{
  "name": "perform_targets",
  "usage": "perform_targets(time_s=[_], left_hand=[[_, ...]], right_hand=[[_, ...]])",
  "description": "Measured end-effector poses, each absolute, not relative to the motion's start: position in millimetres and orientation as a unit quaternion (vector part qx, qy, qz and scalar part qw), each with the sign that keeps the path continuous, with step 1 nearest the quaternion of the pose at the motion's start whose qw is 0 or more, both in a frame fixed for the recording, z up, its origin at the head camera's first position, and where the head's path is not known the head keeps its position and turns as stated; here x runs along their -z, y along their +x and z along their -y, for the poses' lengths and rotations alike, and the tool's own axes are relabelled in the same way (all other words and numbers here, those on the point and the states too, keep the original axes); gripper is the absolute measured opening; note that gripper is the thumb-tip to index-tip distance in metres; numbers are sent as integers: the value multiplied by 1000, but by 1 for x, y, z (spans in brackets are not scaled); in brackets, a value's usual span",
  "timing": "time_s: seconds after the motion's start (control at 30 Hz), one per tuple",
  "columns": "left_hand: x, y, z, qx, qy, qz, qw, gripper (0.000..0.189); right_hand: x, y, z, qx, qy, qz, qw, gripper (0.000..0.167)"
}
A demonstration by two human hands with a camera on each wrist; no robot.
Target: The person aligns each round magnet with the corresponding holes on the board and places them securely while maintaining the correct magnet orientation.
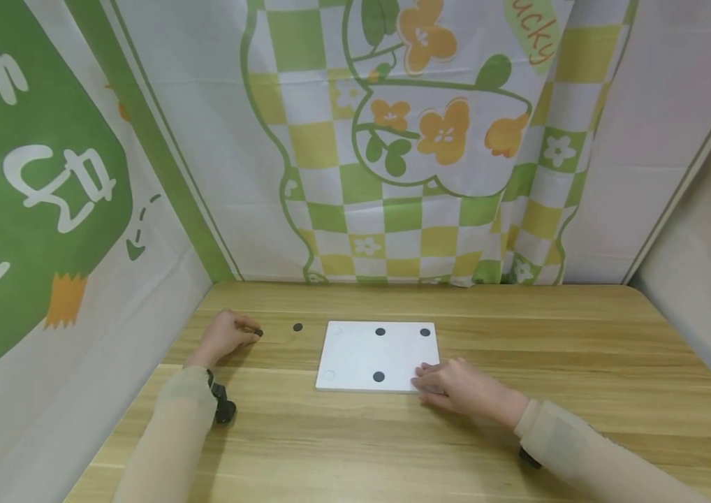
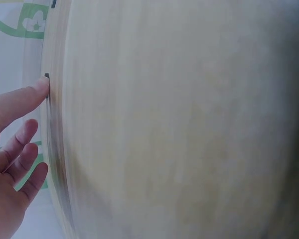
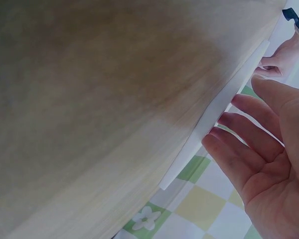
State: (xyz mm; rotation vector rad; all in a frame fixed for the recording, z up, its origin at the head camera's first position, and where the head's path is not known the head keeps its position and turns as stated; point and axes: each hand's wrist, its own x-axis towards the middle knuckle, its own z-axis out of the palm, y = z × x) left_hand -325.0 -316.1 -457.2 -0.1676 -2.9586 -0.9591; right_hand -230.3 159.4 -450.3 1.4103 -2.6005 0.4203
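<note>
At the left of the table, my left hand pinches a small black disc between thumb and finger, low over the wood. In the left wrist view only the edges of that disc show past a fingertip. A white rectangular board lies flat in the middle, with black discs at its top middle, top right and bottom middle. My right hand rests its loosely bent fingers on the board's near right corner, hiding what lies beneath.
Another black disc lies on the wooden table, between my left hand and the board. Faint round marks show on the board's left side. A patterned curtain hangs behind the table's far edge.
</note>
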Motion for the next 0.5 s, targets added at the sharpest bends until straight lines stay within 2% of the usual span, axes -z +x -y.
perform_targets(time_s=[0.5], left_hand=[[457, -325, 314, 327, -38, 944, 3, 18]], right_hand=[[451, -231, -159, -135, 473, 867, 77, 25]])
